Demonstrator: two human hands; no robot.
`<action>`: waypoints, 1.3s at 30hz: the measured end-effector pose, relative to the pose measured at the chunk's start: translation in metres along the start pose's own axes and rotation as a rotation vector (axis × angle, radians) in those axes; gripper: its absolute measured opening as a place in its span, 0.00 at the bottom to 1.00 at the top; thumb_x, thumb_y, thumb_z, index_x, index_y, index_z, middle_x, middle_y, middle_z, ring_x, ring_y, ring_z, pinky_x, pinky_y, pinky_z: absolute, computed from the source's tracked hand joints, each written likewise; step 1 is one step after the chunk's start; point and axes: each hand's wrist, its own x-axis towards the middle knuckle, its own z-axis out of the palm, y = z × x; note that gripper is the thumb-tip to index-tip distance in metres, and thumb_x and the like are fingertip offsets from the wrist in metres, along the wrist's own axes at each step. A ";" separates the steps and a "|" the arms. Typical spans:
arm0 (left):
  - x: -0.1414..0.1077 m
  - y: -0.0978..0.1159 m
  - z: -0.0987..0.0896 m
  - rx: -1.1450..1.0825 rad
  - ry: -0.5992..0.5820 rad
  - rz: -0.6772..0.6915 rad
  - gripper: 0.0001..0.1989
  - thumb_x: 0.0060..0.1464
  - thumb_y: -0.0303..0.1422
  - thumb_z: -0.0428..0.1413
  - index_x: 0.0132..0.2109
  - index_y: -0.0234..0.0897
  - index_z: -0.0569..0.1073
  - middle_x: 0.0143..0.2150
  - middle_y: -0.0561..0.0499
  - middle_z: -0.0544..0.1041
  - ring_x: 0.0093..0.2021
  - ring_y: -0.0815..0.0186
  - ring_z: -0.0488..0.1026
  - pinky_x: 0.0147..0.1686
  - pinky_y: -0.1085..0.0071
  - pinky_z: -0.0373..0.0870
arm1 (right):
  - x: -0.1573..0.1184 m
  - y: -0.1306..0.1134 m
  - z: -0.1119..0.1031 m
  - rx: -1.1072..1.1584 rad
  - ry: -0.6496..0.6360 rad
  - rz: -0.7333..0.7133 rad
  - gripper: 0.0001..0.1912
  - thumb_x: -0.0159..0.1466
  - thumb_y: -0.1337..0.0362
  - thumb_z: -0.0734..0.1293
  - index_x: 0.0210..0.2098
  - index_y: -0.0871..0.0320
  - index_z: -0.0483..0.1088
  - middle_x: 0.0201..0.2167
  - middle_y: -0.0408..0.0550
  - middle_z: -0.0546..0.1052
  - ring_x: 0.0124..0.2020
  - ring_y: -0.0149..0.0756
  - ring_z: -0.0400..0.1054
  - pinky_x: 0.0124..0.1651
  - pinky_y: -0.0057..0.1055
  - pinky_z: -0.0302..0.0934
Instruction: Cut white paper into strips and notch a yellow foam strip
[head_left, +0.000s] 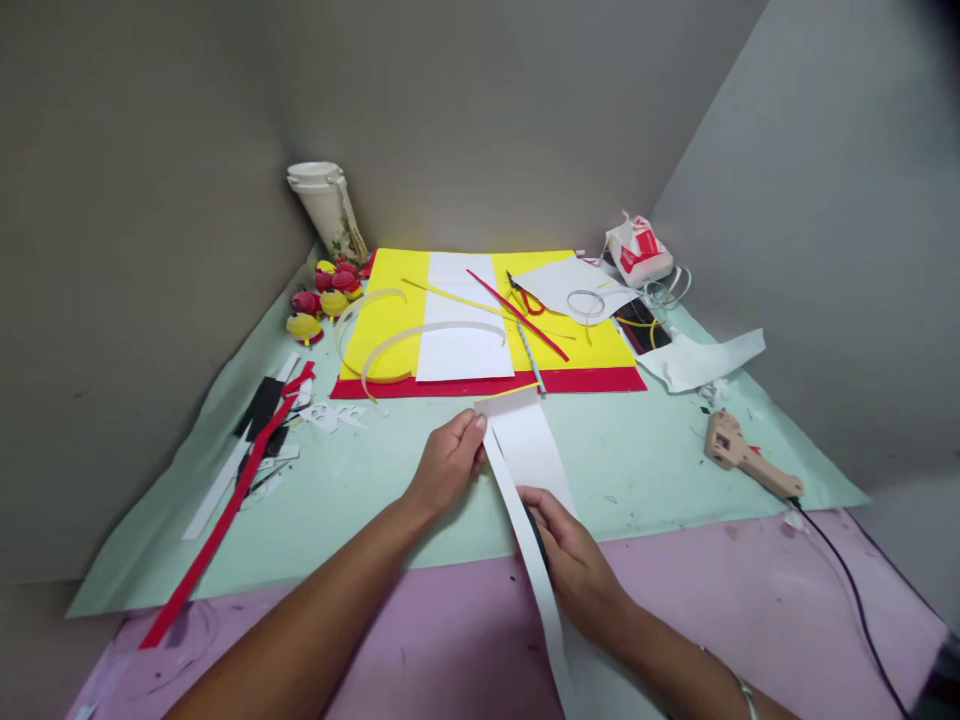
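My left hand (448, 455) pinches the far left corner of a long white paper sheet (529, 440), thumb on top. A narrow strip (525, 530) stands apart from the sheet's left side, with a slit between them that runs close to the far end. My right hand (574, 560) is closed round black-handled scissors (536, 535), mostly hidden behind the strip and fingers. The blades lie along the slit and barely show. Beyond the sheet's yellow far edge are stacked yellow sheets (382, 300) with a white band, over a red sheet (600, 380).
At left lie red strips (247, 480), black scraps (262, 405) and small red and yellow round pieces (330, 300) below a white bucket (322, 200). On the right are a corded glue gun (750, 460), a phone (641, 325), a tissue pack (637, 250) and red-handled pliers (529, 300).
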 end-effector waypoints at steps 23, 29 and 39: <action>0.003 0.000 0.004 0.047 0.001 0.068 0.19 0.63 0.42 0.46 0.26 0.39 0.61 0.20 0.57 0.63 0.23 0.70 0.62 0.29 0.70 0.60 | 0.001 0.006 -0.007 -0.044 0.019 -0.006 0.12 0.70 0.62 0.57 0.51 0.53 0.66 0.26 0.37 0.66 0.23 0.27 0.56 0.28 0.26 0.53; 0.004 0.000 0.005 0.055 0.000 0.066 0.19 0.63 0.42 0.46 0.25 0.39 0.59 0.21 0.57 0.61 0.23 0.70 0.59 0.29 0.70 0.57 | -0.001 0.003 -0.009 -0.046 0.025 0.049 0.12 0.70 0.62 0.58 0.52 0.51 0.67 0.22 0.35 0.64 0.21 0.27 0.54 0.25 0.26 0.52; 0.006 -0.006 0.006 0.055 0.000 0.057 0.18 0.62 0.42 0.46 0.26 0.39 0.56 0.21 0.57 0.57 0.23 0.69 0.55 0.26 0.70 0.53 | 0.000 -0.001 -0.006 -0.050 -0.001 0.116 0.17 0.69 0.63 0.58 0.56 0.50 0.65 0.27 0.40 0.70 0.23 0.29 0.63 0.27 0.30 0.60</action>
